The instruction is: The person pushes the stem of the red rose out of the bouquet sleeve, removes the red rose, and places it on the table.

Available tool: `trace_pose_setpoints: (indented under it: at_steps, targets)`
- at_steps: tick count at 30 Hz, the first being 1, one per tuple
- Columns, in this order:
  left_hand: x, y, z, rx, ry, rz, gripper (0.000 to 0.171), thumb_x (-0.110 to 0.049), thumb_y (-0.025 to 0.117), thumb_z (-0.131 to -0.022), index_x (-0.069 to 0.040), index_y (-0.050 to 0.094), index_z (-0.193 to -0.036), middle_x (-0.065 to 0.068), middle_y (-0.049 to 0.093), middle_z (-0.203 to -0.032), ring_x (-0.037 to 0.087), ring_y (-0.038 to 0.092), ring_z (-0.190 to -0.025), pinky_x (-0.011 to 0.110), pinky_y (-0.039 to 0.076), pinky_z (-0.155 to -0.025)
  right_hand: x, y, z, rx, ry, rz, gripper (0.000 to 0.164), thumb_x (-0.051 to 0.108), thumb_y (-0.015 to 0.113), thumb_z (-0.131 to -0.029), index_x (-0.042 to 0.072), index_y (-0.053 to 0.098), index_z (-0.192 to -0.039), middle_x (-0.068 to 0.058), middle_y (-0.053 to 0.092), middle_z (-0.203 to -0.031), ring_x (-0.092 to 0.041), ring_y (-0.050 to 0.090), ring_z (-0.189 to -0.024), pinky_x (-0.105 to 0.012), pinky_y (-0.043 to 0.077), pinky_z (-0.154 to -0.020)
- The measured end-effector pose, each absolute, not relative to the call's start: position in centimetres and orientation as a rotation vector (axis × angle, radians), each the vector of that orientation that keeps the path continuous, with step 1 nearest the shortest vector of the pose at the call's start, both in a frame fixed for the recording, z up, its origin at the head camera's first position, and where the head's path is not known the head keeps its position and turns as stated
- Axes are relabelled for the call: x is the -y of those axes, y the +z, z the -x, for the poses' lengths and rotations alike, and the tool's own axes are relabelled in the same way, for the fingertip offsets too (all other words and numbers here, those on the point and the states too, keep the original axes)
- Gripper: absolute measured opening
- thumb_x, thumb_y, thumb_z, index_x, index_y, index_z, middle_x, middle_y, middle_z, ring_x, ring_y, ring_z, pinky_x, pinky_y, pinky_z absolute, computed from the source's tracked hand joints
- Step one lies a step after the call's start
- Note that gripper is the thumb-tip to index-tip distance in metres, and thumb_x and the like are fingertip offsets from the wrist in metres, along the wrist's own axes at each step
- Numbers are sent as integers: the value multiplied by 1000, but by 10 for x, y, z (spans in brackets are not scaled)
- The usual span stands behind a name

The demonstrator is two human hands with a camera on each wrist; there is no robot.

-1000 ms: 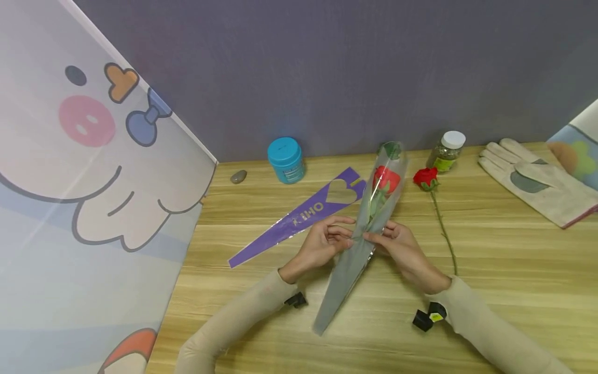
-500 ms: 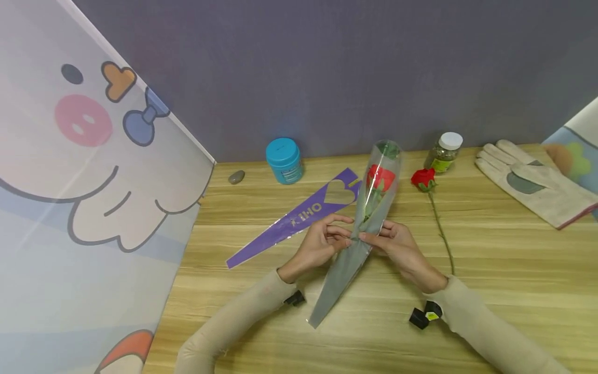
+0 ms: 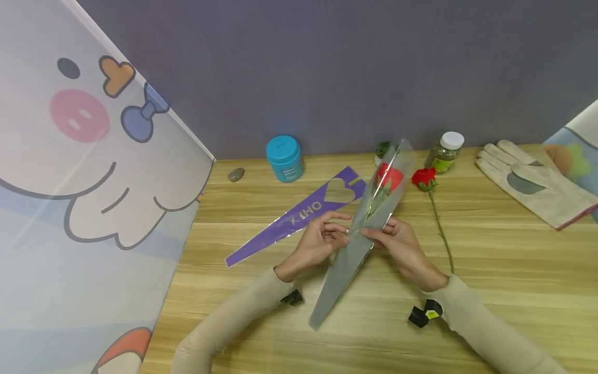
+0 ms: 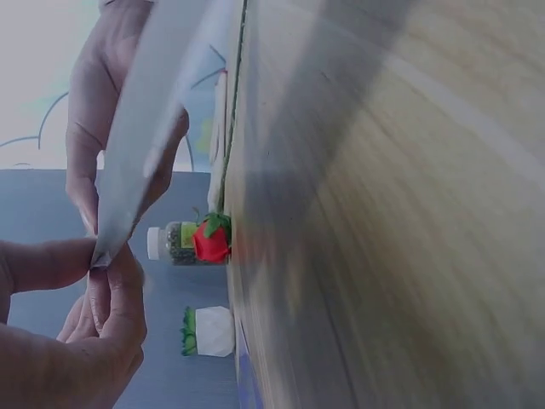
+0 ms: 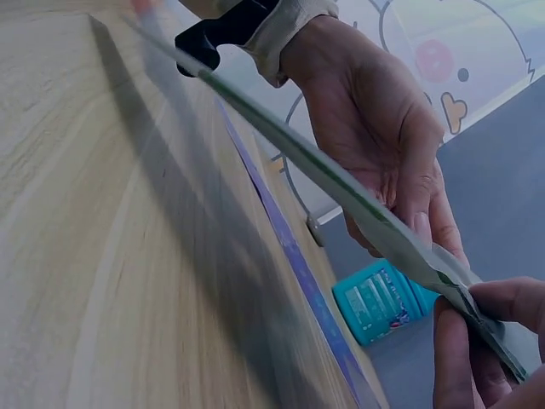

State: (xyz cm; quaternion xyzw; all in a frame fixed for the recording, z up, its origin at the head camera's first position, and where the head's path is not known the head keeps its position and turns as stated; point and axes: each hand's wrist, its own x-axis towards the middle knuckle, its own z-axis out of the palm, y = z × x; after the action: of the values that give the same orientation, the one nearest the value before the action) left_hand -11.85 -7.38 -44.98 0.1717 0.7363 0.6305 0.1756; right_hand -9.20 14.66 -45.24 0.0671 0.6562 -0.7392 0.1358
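A flower sleeve, grey below and clear at the top, is held tilted above the table with a red rose inside. My left hand pinches its left edge between thumb and fingers, seen close up in the left wrist view. On the other side, my right hand grips the sleeve with the thumb on its front and the fingers behind. A purple sleeve with a heart-shaped window lies flat to the left. Right of my hands lies a second red rose with a long bare stem.
Along the back stand a blue tub, a small potted plant partly behind the clear sleeve, and a white-lidded jar. A grey stone sits at the back left, work gloves at the back right. A dark wall rises behind the wooden table.
The sleeve's top first leaned a little left, then swung back right, uncovering part of the potted plant. Both hands keep their hold and have shifted only slightly.
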Motion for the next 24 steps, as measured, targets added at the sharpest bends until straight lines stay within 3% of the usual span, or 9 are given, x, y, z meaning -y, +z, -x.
trace_pose_setpoints:
  at_steps: [9,19,24]
  targets:
    - [74,-450,119,-2081,1822,-470,47,11,71,-89,0,61,-134,29,75,-110,6,68,-79,20,59,-75,-150,-452,92,-1898,-2141,-179,48,6,74,-96,-11,54,-135,16,79,-96,-1,75,-92,-20,62,-81]
    - [75,-453,118,-2064,1817,-465,47,7,74,-89,2,60,-134,31,73,-110,5,70,-86,24,62,-85,-154,-451,93,-1929,-2122,-200,40,10,77,-94,-3,61,-129,17,80,-95,-1,75,-91,-20,61,-81]
    - [78,-453,115,-2049,1750,-442,46,2,77,-89,1,63,-133,29,73,-110,4,68,-84,22,60,-84,-162,-444,96,-1989,-2121,-215,36,14,75,-96,4,62,-128,22,78,-97,4,73,-96,-16,58,-87]
